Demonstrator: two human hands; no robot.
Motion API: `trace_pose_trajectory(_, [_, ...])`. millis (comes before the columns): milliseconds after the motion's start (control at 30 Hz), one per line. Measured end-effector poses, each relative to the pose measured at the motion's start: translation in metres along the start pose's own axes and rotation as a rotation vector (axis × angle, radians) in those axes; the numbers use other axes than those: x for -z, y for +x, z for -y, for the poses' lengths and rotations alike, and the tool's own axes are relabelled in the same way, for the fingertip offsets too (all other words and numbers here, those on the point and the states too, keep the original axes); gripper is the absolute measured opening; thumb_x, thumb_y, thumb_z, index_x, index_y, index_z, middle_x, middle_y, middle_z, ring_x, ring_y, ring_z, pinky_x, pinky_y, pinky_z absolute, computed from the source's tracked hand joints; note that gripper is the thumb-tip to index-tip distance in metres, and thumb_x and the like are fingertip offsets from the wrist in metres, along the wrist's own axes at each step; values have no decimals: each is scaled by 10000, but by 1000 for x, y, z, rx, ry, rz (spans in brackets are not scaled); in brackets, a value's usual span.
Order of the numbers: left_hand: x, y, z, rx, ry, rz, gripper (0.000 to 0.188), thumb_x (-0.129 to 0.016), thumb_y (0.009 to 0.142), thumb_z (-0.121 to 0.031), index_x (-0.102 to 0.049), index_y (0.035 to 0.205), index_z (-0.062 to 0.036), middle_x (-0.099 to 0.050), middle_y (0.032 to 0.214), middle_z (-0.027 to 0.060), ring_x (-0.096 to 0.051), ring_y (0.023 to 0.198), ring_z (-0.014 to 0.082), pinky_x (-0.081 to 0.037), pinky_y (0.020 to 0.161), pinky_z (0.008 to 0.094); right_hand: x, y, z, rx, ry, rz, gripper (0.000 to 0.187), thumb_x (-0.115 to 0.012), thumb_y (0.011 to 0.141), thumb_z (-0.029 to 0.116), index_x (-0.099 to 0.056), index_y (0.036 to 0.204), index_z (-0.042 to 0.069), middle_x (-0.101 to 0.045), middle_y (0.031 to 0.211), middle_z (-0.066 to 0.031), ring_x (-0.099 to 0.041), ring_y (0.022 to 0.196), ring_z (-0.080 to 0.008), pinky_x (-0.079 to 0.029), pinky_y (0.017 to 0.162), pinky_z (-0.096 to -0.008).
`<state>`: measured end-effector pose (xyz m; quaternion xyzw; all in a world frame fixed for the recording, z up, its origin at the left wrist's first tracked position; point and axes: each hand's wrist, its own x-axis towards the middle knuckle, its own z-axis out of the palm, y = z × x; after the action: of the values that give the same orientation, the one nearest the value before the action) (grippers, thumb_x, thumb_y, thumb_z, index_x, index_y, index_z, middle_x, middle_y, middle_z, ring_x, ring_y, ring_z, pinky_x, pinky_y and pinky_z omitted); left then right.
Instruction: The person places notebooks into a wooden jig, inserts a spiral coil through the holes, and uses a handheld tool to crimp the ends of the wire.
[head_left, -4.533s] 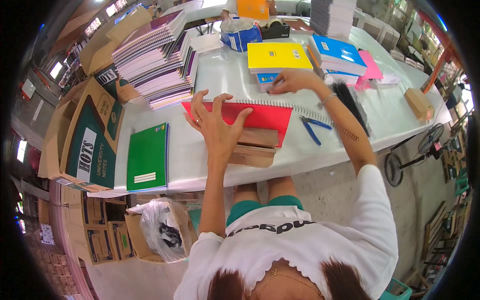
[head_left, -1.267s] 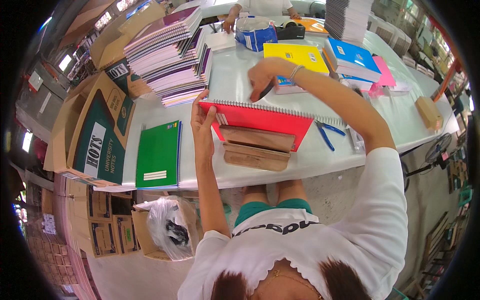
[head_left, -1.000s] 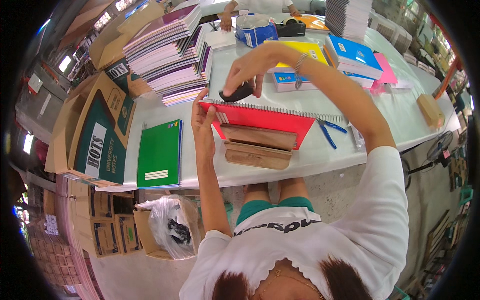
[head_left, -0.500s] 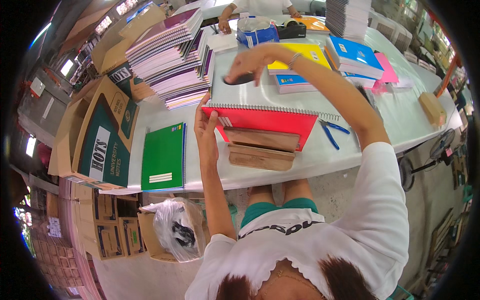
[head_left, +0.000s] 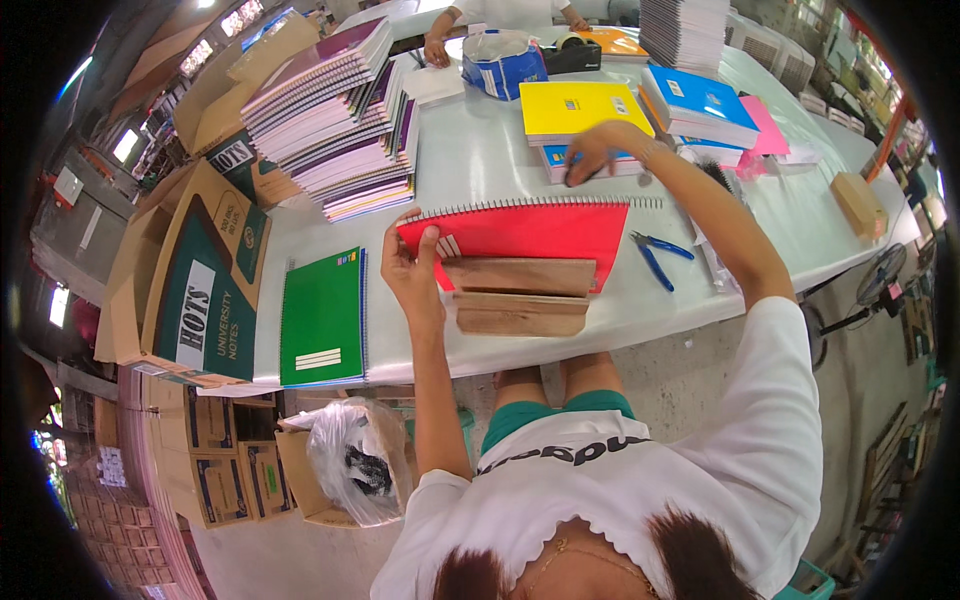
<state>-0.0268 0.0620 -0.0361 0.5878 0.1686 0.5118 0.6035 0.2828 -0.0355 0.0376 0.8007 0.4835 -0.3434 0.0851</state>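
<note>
A red spiral notebook (head_left: 530,240) stands tilted in a wooden holder (head_left: 520,312) at the table's near edge. My left hand (head_left: 412,262) grips its left edge, thumb on the cover and fingers behind. Along the top runs a wire coil (head_left: 645,203), whose end sticks out past the right corner. My right hand (head_left: 605,152) is in the air beyond the coil, in front of the yellow and blue notebooks (head_left: 583,112). Its fingers are bent and blurred, with a dark patch at the tips that I cannot make out. Blue-handled pliers (head_left: 656,262) lie to the right of the holder.
Green notebooks (head_left: 322,318) lie at left beside an open carton (head_left: 200,290). Tall notebook stacks (head_left: 330,120) rise behind them. Blue notebooks (head_left: 703,105) and a pink sheet (head_left: 765,128) are at right. Across the table are a blue pack (head_left: 503,65), a tape dispenser (head_left: 572,57) and another person's hand (head_left: 437,52).
My right hand has swept from left to right above the coil and come nearer to the blue notebooks. My left hand keeps its hold on the red notebook.
</note>
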Motion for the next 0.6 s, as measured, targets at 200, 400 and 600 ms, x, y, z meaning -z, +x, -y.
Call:
trace_pose_trajectory(200, [-22,-44,-9,-21,41,-63,291,-697,877,-80,-605,1142,-2,-601,1038,28,-466,779,61,-421,758,202,-152,0,-118,114,-72,-972,704,-699,794,434,-457,1351,77,-504,1282,-248,-455,1181,-431,-336,1017,-531])
trace_pose_trajectory(400, [-14,-39,-30,-12,136,98,259,-672,895,-73,-601,1129,11,-610,1032,43,-498,823,79,-430,779,218,-281,-50,-80,-280,27,-1171,573,-635,880,349,-451,1331,46,-483,1230,-233,-444,1158,-416,-345,964,-531])
trace_pose_trajectory(600, [-10,-35,-34,-38,239,110,239,-667,897,-73,-614,1112,18,-641,1025,70,-566,856,92,-451,796,223,-260,-88,-11,-189,449,-1597,409,-651,877,140,-537,1250,17,-550,1112,-186,-515,1045,-331,-385,961,-405])
